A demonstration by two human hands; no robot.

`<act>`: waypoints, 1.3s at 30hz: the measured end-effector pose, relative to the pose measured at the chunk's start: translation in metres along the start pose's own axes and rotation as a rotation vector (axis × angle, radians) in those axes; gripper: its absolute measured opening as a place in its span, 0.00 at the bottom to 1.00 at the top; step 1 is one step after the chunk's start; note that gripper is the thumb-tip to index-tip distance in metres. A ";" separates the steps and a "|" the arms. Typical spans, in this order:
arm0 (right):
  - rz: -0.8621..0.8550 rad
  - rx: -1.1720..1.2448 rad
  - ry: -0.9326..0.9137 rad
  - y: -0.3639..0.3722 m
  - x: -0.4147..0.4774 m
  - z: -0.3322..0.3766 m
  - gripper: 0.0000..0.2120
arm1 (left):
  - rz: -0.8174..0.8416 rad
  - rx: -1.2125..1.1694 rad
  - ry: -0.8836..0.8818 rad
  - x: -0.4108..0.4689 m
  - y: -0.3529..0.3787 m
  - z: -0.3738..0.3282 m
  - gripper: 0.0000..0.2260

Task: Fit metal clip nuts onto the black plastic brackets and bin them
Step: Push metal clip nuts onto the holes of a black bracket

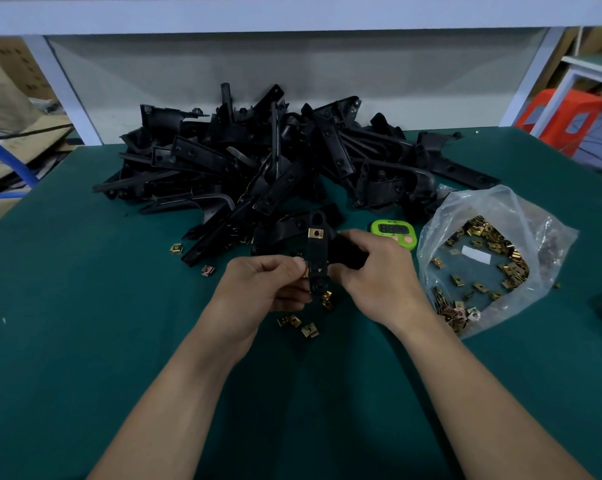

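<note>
I hold one black plastic bracket (pixel 317 251) upright over the green table. One brass clip nut (pixel 315 233) sits on its upper end. My right hand (pixel 372 271) grips the bracket's right arm. My left hand (pixel 268 284) pinches a second clip nut (pixel 303 268) against the bracket's left edge at mid-height. A few loose clip nuts (pixel 299 323) lie on the table below my hands. A big pile of black brackets (pixel 275 157) fills the far middle of the table.
An open clear plastic bag (pixel 493 258) of clip nuts lies at the right. A green digital timer (pixel 393 233) sits between the bag and my hands. Two stray nuts (pixel 192 259) lie left of the pile. An orange stool (pixel 559 116) stands beyond the table's right corner.
</note>
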State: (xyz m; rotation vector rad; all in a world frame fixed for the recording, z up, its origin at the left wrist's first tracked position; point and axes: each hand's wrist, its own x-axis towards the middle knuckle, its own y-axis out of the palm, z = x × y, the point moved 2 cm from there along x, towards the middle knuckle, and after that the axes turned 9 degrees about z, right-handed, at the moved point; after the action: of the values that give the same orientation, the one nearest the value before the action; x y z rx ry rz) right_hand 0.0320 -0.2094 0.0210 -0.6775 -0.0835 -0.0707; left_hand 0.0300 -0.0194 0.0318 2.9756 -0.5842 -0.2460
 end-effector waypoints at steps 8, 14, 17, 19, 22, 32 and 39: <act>0.027 0.007 -0.007 -0.001 -0.001 0.003 0.18 | -0.063 0.000 0.068 0.000 0.001 -0.001 0.09; 0.020 -0.003 -0.018 -0.001 -0.001 0.005 0.17 | -0.068 -0.021 0.073 0.001 0.006 0.001 0.10; 0.023 -0.019 -0.015 -0.001 -0.002 0.004 0.19 | -0.053 -0.006 0.080 0.000 0.005 0.001 0.11; 0.021 -0.037 0.002 -0.001 -0.001 0.003 0.19 | -0.062 0.005 0.086 0.000 0.005 0.003 0.09; 0.022 -0.050 0.020 0.000 -0.002 0.002 0.18 | -0.069 0.043 0.115 0.001 0.009 0.006 0.08; -0.084 -0.173 -0.011 0.010 -0.012 0.009 0.13 | -0.316 0.607 0.249 -0.012 0.032 0.007 0.30; -0.114 -0.235 -0.004 0.017 -0.015 0.009 0.12 | -0.346 0.857 0.162 -0.015 0.038 0.006 0.31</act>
State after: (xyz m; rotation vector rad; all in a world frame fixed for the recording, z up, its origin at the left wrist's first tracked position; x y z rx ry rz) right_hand 0.0179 -0.1897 0.0155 -0.9076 -0.1186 -0.1914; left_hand 0.0014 -0.0488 0.0330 3.8568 -0.1570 0.3121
